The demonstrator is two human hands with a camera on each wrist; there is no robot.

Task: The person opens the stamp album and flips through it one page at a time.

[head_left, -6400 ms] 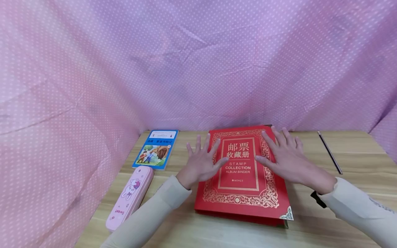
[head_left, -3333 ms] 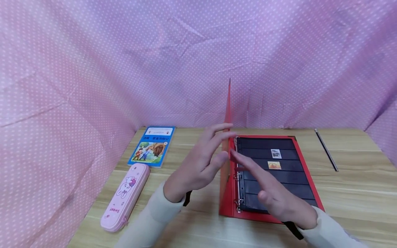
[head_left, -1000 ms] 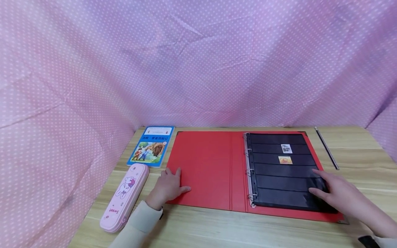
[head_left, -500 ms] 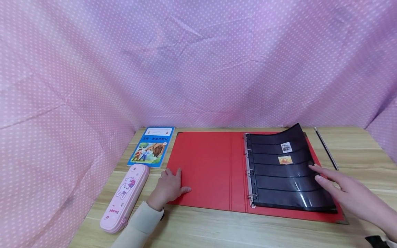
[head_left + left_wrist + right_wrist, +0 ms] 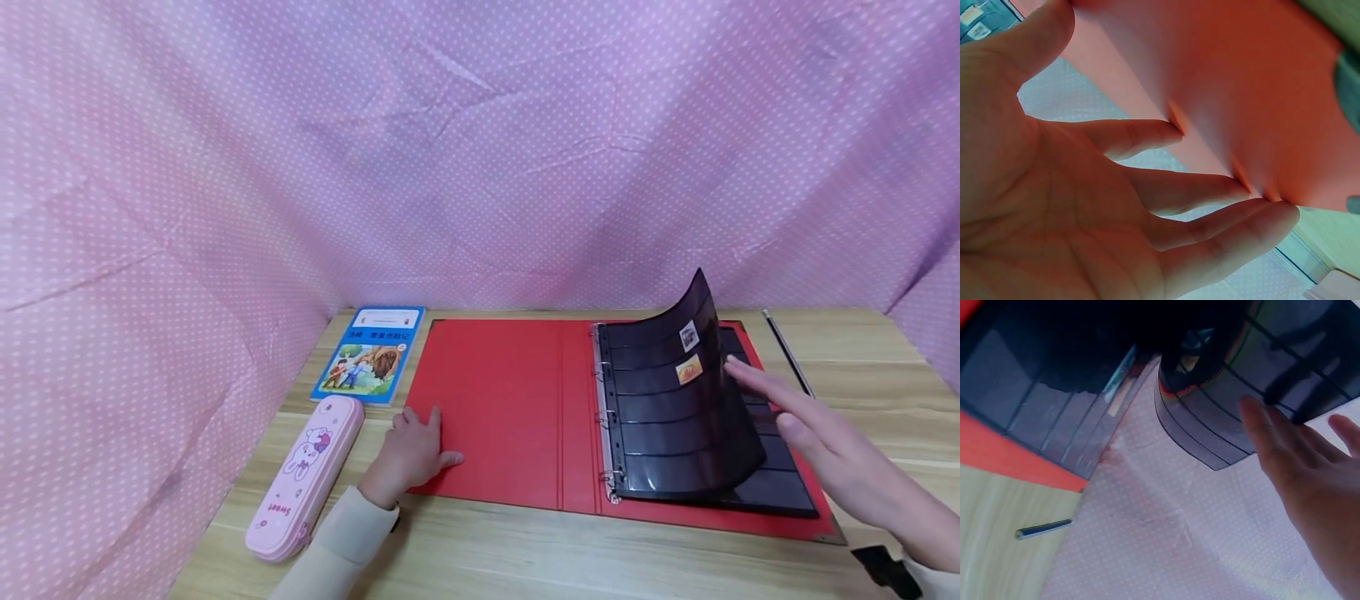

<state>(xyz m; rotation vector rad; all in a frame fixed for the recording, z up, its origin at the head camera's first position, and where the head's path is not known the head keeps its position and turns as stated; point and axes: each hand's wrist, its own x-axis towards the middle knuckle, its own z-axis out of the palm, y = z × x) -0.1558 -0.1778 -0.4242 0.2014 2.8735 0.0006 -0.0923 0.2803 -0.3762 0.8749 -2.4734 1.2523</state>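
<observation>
A red stamp album lies open on the table, its black pocket pages bound by metal rings at the right. The top page curls up and leftward, carrying a grey stamp and an orange one. My right hand has its straight fingers against that page's raised outer edge; in the right wrist view the fingertips touch its underside. Another black page shows beneath. With spread fingers, my left hand rests at the cover's lower left edge, thumb over the red surface.
Left of the album, a blue picture book lies above a pink pencil case with a rabbit on it. A dark pencil lies to the right. Pink dotted cloth hangs behind the wooden table.
The album, closed at first, was opened to the left. My right hand then raised the top page's outer edge, which now curls higher and further left. The left hand has stayed on the cover lately.
</observation>
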